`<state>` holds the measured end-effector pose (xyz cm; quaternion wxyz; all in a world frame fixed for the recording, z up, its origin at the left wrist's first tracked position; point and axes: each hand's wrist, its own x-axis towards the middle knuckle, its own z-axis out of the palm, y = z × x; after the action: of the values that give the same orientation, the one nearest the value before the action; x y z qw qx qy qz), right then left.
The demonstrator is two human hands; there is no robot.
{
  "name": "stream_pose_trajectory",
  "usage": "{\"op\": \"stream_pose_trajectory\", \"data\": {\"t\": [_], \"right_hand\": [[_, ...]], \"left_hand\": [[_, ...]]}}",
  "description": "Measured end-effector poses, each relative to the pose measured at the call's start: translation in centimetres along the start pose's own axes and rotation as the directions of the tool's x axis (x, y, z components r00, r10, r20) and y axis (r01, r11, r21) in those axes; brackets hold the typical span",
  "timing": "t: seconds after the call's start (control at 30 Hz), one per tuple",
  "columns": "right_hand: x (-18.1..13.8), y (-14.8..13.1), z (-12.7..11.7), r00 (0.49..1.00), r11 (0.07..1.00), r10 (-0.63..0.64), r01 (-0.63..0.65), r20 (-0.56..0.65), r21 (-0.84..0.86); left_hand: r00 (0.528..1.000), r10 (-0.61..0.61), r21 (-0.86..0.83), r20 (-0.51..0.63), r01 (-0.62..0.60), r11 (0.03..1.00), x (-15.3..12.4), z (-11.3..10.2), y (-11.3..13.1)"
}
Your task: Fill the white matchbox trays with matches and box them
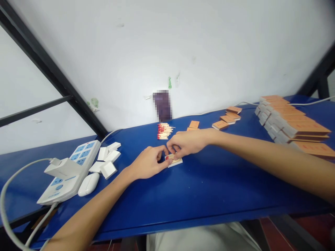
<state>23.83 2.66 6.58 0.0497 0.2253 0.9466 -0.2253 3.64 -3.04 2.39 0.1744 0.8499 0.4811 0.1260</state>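
Small white tray point(178, 163) with matches point(178, 158) inside: located mid-table on the blue table point(199, 195), under both hands. Left hand point(149, 162): at the tray's left end, fingers curled, thumb tip at the matches. Right hand point(187, 143): over the tray's far side, fingers bent, thumb lowered to the contents. Whether either hand pinches a match cannot be told; the fingertips crowd together. Match pile point(164, 131): just beyond the hands, red heads to the left. Matchboxes point(227, 118): loose group, far right; a large matchbox stack point(293, 118) stands farther right. Left side: white box pieces point(108, 169), rounded white case point(89, 184), power strip point(90, 146) with plugged-in charger point(64, 168).
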Motion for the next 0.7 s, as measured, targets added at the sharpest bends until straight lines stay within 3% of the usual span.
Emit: {"op": "stream_pose_trajectory", "data": {"t": [0.23, 0.37, 0.43, 0.53, 0.6, 0.7], "right_hand": [[-0.3, 0.0, -0.4, 1.000, 0.999, 0.017, -0.017, 0.006, -0.036], [-1.3, 0.9, -1.8, 0.986, 0.982, 0.132, -0.144, -0.100, -0.121], [-2.0, 1.5, -2.6, 0.947, 0.932, 0.270, -0.303, -0.174, -0.197], [-2.9, 2.4, -3.4, 0.841, 0.807, 0.504, -0.540, -0.198, -0.239], [-3.1, 3.0, -3.7, 0.788, 0.750, 0.591, -0.615, -0.173, -0.243], [-2.9, 3.7, -3.5, 0.761, 0.713, 0.634, -0.644, -0.137, -0.278]], "left_hand": [[1.000, 0.016, -0.008, 0.015, -0.016, 1.000, 0.1, -0.1, -0.2], [1.000, 0.017, -0.011, 0.025, -0.017, 1.000, 0.1, -0.3, -0.2], [0.999, 0.020, 0.010, 0.032, -0.021, 1.000, 0.0, -0.4, -0.1], [0.997, 0.048, 0.056, 0.053, -0.051, 0.997, -0.1, -0.5, 0.1], [0.996, 0.069, 0.089, 0.055, -0.074, 0.993, -0.2, -0.5, 0.2], [0.996, 0.079, 0.118, 0.047, -0.084, 0.989, -0.3, -0.5, 0.2]]}}
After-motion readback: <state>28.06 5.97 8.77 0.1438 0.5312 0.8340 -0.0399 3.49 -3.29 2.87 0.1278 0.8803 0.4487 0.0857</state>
